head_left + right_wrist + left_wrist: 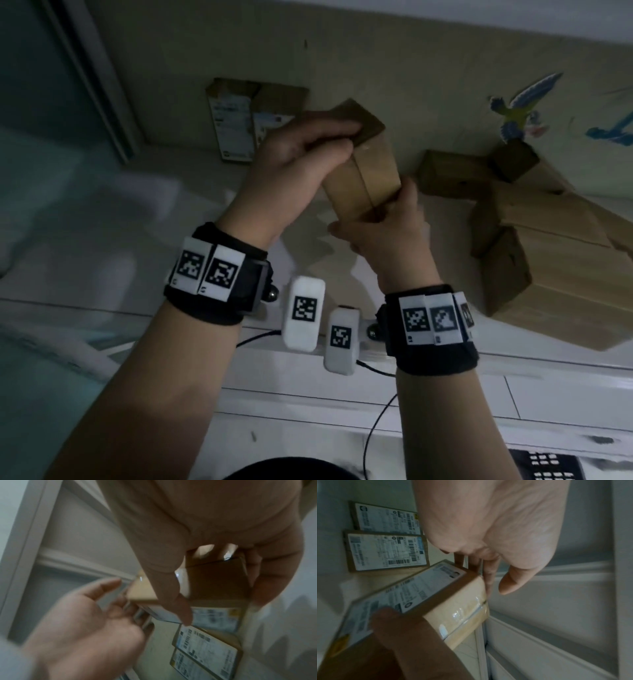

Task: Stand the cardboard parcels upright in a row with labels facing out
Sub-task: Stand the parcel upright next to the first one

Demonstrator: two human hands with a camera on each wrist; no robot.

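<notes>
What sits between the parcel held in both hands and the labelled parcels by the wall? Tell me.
Nothing: in the left wrist view only bare shelf surface separates the held parcel from the nearer labelled parcel.

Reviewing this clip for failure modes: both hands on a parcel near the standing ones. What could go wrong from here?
1. The held parcel is tilted in mid-air; its label faces away from the head camera, so it might end up set down label inward.
2. The two standing parcels are close by, so swinging it in could knock them.
3. The left hand grips the top and the right hand the bottom end; the glossy tape might slip.
</notes>
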